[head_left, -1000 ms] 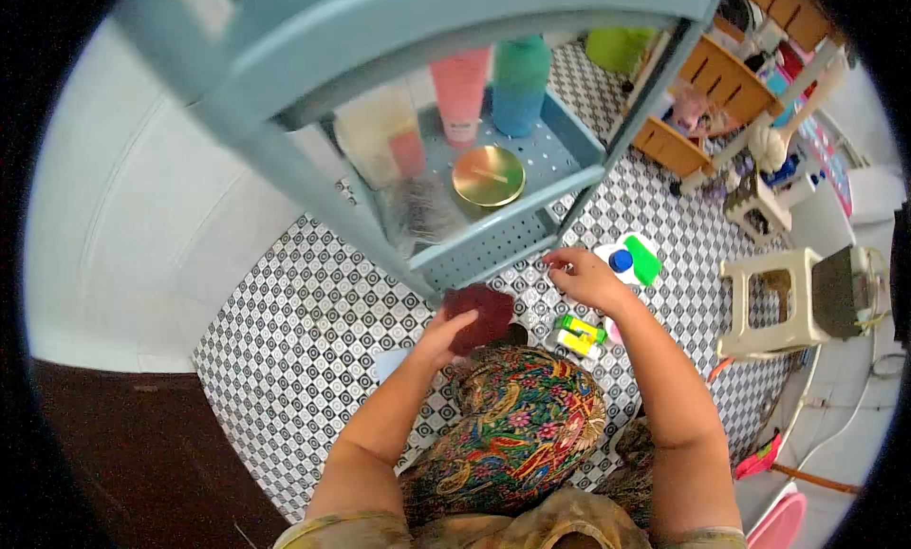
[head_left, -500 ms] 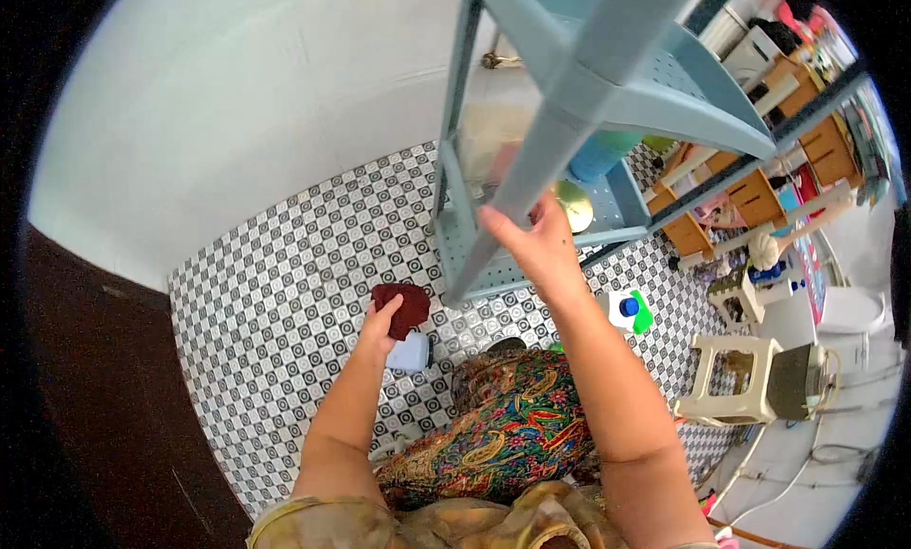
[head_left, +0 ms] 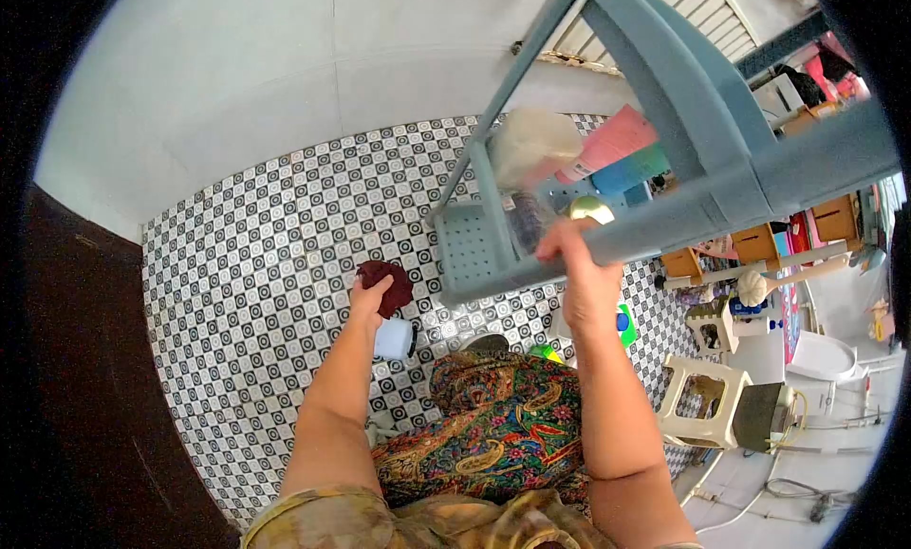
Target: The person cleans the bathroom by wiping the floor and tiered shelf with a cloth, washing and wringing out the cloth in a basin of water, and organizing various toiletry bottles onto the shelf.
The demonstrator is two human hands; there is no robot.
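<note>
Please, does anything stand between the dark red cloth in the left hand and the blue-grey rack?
Nothing visible does: only tiled floor shows between the dark red cloth, held in the left hand, and the rack.

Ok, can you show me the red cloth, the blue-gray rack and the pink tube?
Red cloth [head_left: 399, 289]: head view, on the middle of its crumpled part.
Blue-gray rack [head_left: 683, 210]: head view, on its post.
Pink tube [head_left: 613, 143]: head view, on its body.
</note>
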